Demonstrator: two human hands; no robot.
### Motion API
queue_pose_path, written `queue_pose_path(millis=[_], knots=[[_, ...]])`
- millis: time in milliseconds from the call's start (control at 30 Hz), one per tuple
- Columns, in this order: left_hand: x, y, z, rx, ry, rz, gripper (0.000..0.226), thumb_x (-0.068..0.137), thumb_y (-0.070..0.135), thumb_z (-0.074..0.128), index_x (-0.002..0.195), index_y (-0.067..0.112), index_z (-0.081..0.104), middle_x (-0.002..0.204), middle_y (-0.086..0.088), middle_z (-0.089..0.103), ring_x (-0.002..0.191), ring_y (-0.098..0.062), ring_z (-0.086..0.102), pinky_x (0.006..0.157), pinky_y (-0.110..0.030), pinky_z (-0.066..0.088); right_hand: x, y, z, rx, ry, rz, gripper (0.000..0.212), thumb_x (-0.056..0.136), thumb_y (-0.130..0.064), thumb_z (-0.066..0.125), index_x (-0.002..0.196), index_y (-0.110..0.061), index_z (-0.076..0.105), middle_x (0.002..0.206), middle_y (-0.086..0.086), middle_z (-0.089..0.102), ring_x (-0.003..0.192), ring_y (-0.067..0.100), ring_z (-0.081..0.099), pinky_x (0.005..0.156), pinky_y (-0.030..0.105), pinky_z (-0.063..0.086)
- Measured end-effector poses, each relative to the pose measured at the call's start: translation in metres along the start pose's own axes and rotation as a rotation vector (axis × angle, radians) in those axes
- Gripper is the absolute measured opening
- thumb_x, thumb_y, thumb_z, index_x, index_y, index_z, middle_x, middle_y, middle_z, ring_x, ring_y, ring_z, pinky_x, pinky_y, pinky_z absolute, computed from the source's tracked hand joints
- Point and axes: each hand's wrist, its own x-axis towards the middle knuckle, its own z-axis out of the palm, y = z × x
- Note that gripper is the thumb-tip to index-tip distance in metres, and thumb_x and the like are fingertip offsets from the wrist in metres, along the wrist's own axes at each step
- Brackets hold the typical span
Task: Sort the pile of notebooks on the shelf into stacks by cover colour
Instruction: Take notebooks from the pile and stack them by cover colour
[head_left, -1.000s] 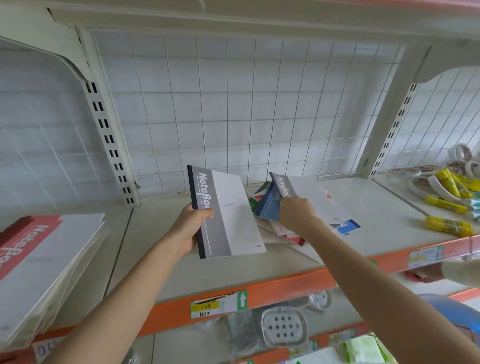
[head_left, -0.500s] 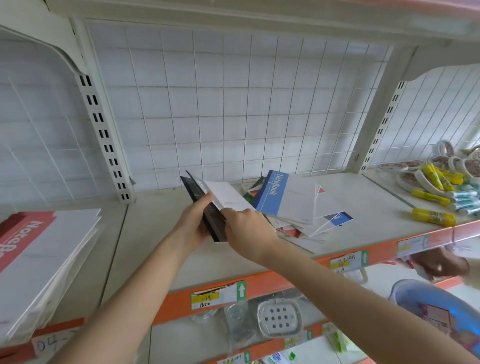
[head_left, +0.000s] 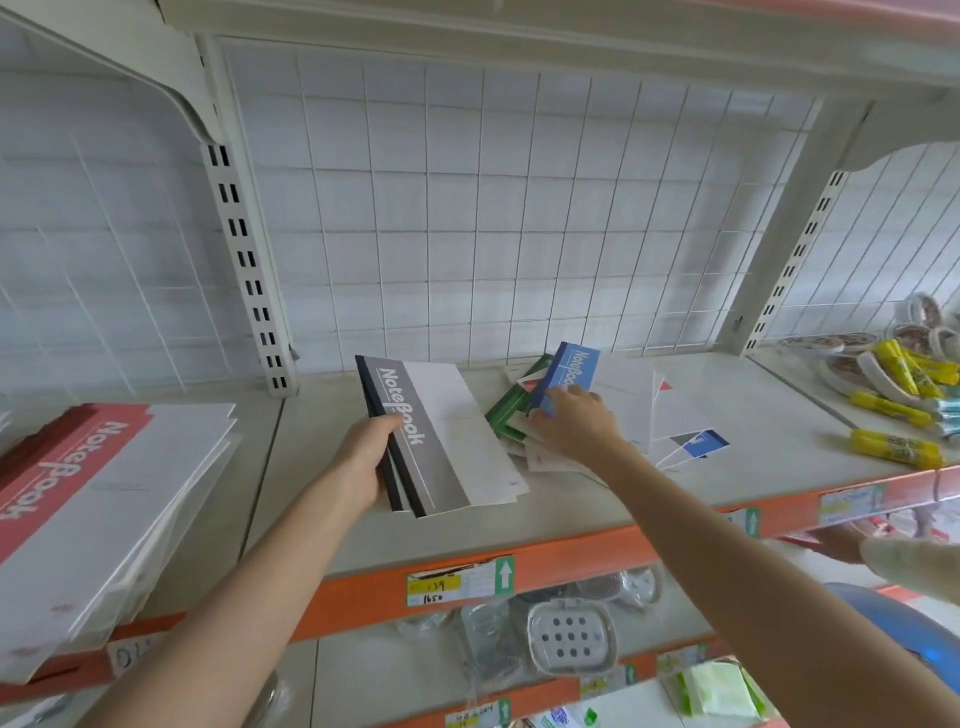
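The grey notebooks (head_left: 441, 441) are in my left hand (head_left: 363, 460): at least two of them, dark spines together, held tilted just above the shelf (head_left: 322, 415) left of its middle. My fingers wrap under the spine edge and my thumb lies across the "NoteBook" lettering on the top cover. Just to their right, the unsorted pile (head_left: 670, 415) sprawls on the shelf near the back, with white covers fanned out. My right hand (head_left: 579, 423) is down on that pile and pinches the near corner of the blue notebook (head_left: 574, 366) on top, fingers curled over it and thumb below. A green notebook (head_left: 511, 408) sticks out from under the blue one on its left side, touching it, and a small blue corner of another cover shows at the pile's right edge. On the next bay to the left, well apart from the pile, a stack of red notebooks (head_left: 78, 467) lies flat, "NoteBook" in white on the red band. Behind everything runs the white wire grid (head_left: 467, 234). To the far right lie yellow glue sticks (head_left: 896, 447) and rolls of tape (head_left: 852, 358). The shelf's orange front edge (head_left: 597, 553) carries a price label (head_left: 457, 584). On the shelf below, a white soap dish (head_left: 569, 631) shows, and at the lower right another person's hand (head_left: 841, 543) reaches in from a pale sleeve (head_left: 914, 564).
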Motion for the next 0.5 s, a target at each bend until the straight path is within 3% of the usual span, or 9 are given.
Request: queue_pose_path(millis=[100, 200, 367, 500], knots=[[0.000, 0.002, -0.007, 0.009, 0.008, 0.015, 0.013, 0.096, 0.016, 0.049, 0.106, 0.009, 0.055, 0.081, -0.008, 0.061, 0.069, -0.022, 0.058, 0.060, -0.029, 0.045, 0.004, 0.007, 0.007, -0.098, 0.018, 0.060, 0.050, 0.091, -0.052, 0.042, 0.120, -0.011, 0.048, 0.113, 0.007, 0.052, 0.099, 0.024, 0.050, 0.080, 0.035, 0.042], [-0.002, 0.002, -0.007, 0.011, 0.003, 0.023, 0.014, 0.096, 0.017, 0.049, 0.105, 0.010, 0.056, 0.081, -0.008, 0.061, 0.070, -0.022, 0.058, 0.062, -0.028, 0.046, 0.004, 0.002, 0.014, -0.199, 0.070, 0.067, 0.053, 0.091, -0.055, 0.041, 0.119, -0.011, 0.047, 0.112, 0.007, 0.055, 0.096, 0.022, 0.053, 0.076, 0.033, 0.044], [-0.003, 0.003, -0.008, 0.017, 0.017, 0.024, 0.016, 0.096, 0.018, 0.049, 0.108, 0.011, 0.056, 0.080, -0.008, 0.062, 0.069, -0.023, 0.059, 0.060, -0.029, 0.045, 0.003, -0.006, 0.012, -0.286, 0.121, 0.036, 0.036, 0.098, -0.041, 0.032, 0.112, -0.011, 0.047, 0.107, 0.010, 0.059, 0.085, 0.022, 0.054, 0.067, 0.029, 0.041], [-0.004, 0.004, -0.010, 0.011, 0.007, 0.007, 0.019, 0.097, 0.020, 0.048, 0.111, 0.011, 0.056, 0.082, -0.008, 0.062, 0.070, -0.023, 0.059, 0.060, -0.029, 0.045, -0.001, -0.004, 0.008, -0.421, 0.176, -0.039, 0.023, 0.100, -0.020, 0.034, 0.119, -0.010, 0.041, 0.110, 0.010, 0.061, 0.093, 0.025, 0.062, 0.064, 0.029, 0.040]])
